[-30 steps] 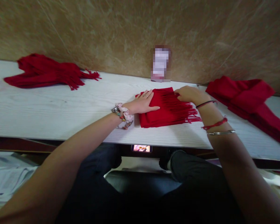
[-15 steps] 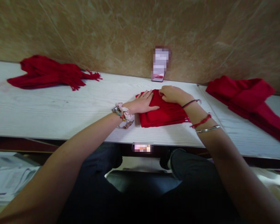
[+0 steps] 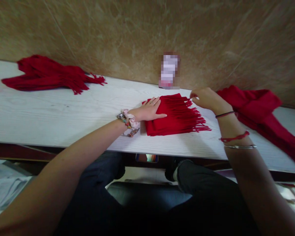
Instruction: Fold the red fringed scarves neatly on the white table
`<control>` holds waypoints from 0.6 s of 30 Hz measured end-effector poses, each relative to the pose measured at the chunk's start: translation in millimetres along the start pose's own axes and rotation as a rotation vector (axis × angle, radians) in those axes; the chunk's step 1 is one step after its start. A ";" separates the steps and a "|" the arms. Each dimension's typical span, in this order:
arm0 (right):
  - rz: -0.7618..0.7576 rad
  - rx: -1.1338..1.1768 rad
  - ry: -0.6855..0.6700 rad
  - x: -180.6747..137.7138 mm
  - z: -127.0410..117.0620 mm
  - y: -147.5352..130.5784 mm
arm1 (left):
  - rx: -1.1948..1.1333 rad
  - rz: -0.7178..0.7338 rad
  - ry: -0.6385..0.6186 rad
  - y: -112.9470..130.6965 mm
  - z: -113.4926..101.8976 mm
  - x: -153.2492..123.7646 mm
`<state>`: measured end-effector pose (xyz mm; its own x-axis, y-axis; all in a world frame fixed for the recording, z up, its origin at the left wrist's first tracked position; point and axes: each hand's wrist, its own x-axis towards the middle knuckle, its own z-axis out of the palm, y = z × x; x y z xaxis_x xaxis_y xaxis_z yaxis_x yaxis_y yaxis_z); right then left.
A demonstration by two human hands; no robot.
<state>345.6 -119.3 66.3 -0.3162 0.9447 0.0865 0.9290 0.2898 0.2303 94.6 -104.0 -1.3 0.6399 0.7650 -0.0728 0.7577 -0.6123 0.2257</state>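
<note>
A folded red scarf (image 3: 169, 114) lies flat on the white table, its fringe spread toward the right. Pressed on its left part is my left hand (image 3: 148, 109), fingers stretched out and flat. My right hand (image 3: 206, 98) is at the upper right corner of the scarf, thumb and fingers pinched on strands of the fringe. A second red scarf (image 3: 49, 75) lies loosely bunched at the far left. On the right a third red scarf (image 3: 255, 105) stretches along the table, partly behind my right hand and wrist.
A phone (image 3: 169, 70) with a blurred screen leans against the brown marbled wall (image 3: 113, 39) behind the white table (image 3: 88, 124). Below the front edge, another phone-like screen (image 3: 147, 158) shows. Papers (image 3: 7, 186) lie at the lower left.
My right hand has moved right, from on top of the folded scarf to its fringe corner, uncovering the fringe. My left hand stays flat on the scarf.
</note>
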 end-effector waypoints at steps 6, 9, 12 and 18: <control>-0.329 0.150 0.099 25.3 11.9 -56.1 | 0.016 0.005 0.004 -1.5 0.9 0.6; -0.252 0.090 0.026 32.7 17.1 -59.9 | 0.021 -0.004 0.004 -1.7 1.3 -0.6; -0.115 0.035 -0.057 29.8 14.7 -38.7 | 0.022 0.004 0.020 -2.3 2.1 -1.5; 0.012 0.010 -0.117 11.6 2.5 -6.1 | -0.002 0.005 0.021 -2.8 3.1 -0.8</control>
<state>336.8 -109.8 63.5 -0.2804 0.9596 -0.0250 0.9347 0.2789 0.2205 92.3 -103.5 -4.9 0.6409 0.7659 -0.0515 0.7543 -0.6158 0.2278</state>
